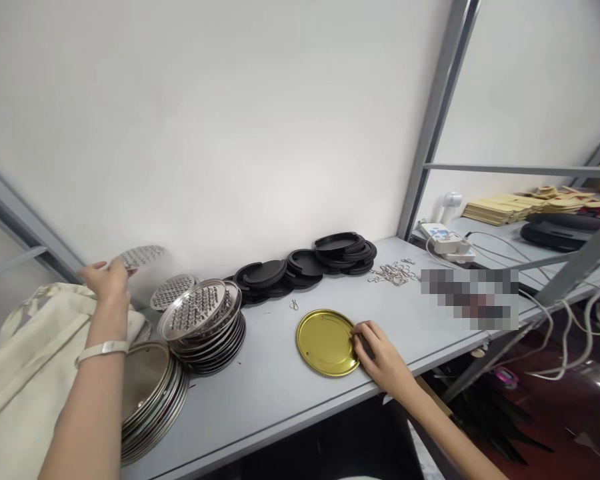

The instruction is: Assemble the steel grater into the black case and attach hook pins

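Observation:
At the far left my left hand is raised and pinches the edge of a silver round disc with a grater-like pattern. Below it lies a similar patterned disc. My right hand grips the right edge of a shiny gold round plate, which rests on the grey table with a small hole near its rim. Beside my left forearm stands a stack of round metal plates. A taller stack of rimmed discs is just right of it, the same pattern on its top one.
Black round pieces with cut-out rims lie in overlapping piles along the wall. Small metal clips are heaped to their right, with a single clip nearer. A cream bag is at left; a metal post and white cables are right.

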`<action>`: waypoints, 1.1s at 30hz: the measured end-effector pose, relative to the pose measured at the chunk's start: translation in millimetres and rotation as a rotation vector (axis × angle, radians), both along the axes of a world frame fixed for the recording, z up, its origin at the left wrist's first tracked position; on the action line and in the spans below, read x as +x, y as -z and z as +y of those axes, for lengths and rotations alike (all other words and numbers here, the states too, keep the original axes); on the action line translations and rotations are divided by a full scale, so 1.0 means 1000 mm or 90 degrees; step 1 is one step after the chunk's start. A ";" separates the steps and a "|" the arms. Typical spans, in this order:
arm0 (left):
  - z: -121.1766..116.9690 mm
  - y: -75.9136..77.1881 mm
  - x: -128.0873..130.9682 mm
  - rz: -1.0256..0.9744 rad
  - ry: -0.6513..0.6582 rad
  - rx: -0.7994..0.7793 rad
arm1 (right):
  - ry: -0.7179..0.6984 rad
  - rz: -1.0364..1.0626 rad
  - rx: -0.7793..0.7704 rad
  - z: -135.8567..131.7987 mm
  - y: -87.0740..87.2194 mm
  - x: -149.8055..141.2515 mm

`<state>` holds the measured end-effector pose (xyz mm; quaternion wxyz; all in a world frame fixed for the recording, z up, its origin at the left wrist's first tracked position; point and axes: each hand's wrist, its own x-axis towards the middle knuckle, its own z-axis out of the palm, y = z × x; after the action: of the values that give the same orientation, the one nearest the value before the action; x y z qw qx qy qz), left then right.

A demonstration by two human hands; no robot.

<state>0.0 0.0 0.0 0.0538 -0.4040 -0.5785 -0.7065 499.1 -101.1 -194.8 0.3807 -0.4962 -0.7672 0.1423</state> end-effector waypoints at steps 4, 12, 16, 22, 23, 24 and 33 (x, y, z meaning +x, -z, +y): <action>-0.020 -0.039 0.035 -0.166 -0.020 0.054 | 0.009 0.014 -0.005 0.001 0.004 0.001; -0.094 0.002 0.202 -0.146 0.398 -0.138 | 0.032 0.070 0.003 0.000 0.014 0.002; -0.084 0.086 0.258 -0.171 0.628 -0.397 | 0.059 0.123 -0.012 0.000 0.007 0.002; -0.044 0.151 0.271 -0.258 0.686 -0.474 | 0.019 0.205 -0.052 0.012 -0.014 -0.010; -0.041 0.155 0.270 -0.244 0.688 -0.460 | 0.011 0.210 -0.062 0.016 -0.017 -0.014; -0.039 0.158 0.270 -0.225 0.693 -0.448 | 0.009 0.216 -0.071 0.020 -0.019 -0.019; -0.051 0.164 0.272 -0.090 0.849 -0.445 | -0.025 0.269 -0.086 0.035 -0.006 -0.023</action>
<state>272.3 -51.1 -163.7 -0.5533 -0.6159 -0.4038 -0.3892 476.2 -66.3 -188.5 0.4961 -0.4647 -0.6684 0.3019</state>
